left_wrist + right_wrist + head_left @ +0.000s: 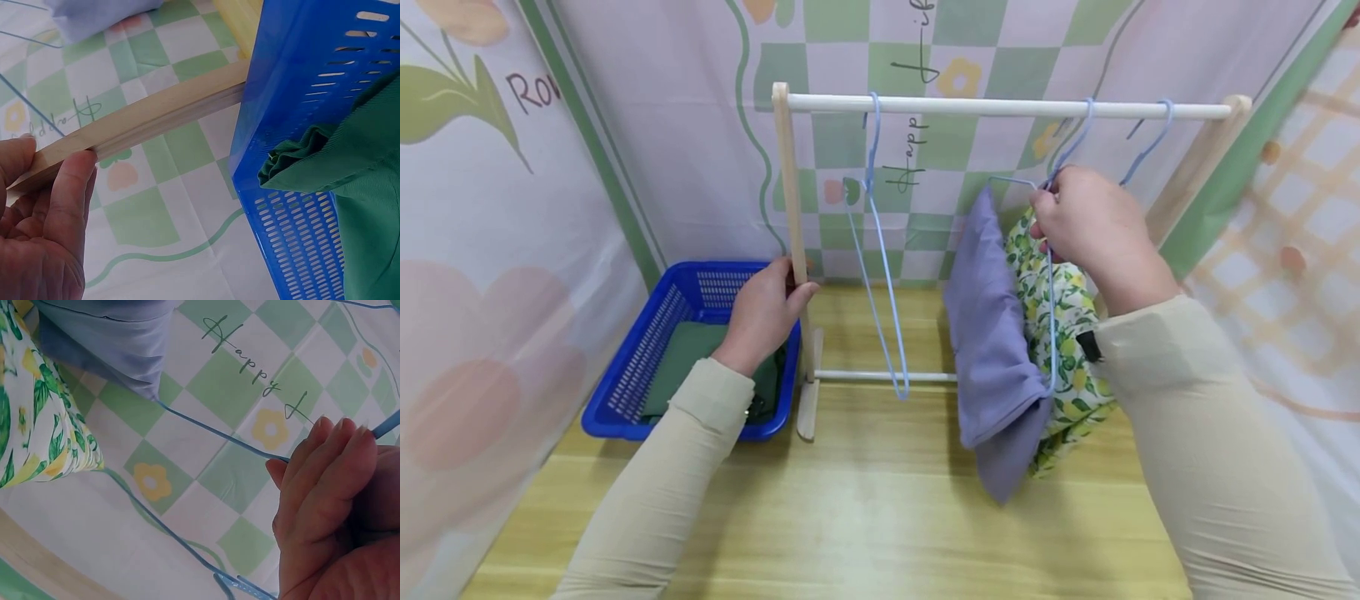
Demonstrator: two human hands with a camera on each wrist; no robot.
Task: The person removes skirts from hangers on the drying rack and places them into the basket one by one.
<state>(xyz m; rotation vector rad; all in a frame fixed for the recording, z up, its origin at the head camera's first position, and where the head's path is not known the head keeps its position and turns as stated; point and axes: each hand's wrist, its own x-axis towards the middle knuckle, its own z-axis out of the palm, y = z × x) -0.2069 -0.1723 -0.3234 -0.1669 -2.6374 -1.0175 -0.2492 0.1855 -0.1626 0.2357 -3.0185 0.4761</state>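
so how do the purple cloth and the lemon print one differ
The purple cloth is plain, while the lemon print cloth shows yellow lemons and green leaves on white. The right hand grips the purple cloth's hanger; the lemon print cloth's hanger is not gripped. In the head view, the purple cloth partly covers the lemon print cloth. Both hang on blue hangers from the white rail.

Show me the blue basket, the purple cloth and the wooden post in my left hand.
Blue basket [613, 427]: head view, near rim.
Purple cloth [988, 333]: head view, middle of its side.
Wooden post [791, 187]: head view, upper part.
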